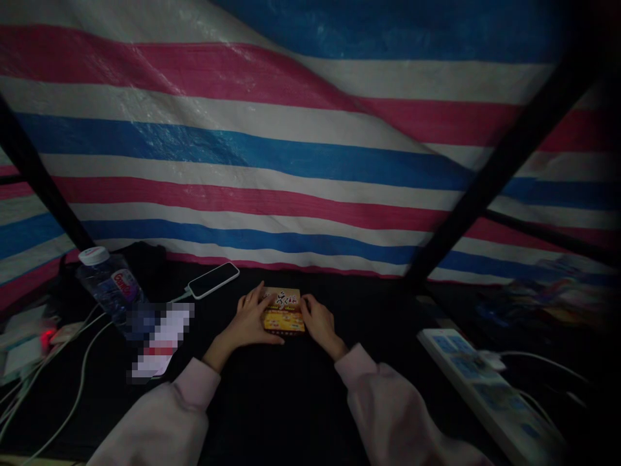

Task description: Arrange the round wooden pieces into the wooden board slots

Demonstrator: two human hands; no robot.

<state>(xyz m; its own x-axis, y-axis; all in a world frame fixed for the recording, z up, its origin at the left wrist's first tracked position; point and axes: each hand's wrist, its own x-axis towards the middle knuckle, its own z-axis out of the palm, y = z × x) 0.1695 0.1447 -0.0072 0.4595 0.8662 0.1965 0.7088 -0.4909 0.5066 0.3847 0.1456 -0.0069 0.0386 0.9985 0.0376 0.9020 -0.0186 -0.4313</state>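
A small yellow-orange box (284, 309) with red lettering lies flat on a dark surface in front of me. My left hand (252, 320) grips its left side, fingers over the top edge and thumb along the front. My right hand (317, 323) holds its right side the same way. Both arms wear pale pink sleeves.
A smartphone (213, 279) on a white cable lies left of the box. A water bottle (109, 285) lies tilted at the far left among cables. A white power strip (485, 388) sits at the right. A striped red, white and blue tarp (310, 162) and dark poles (499, 162) close the back.
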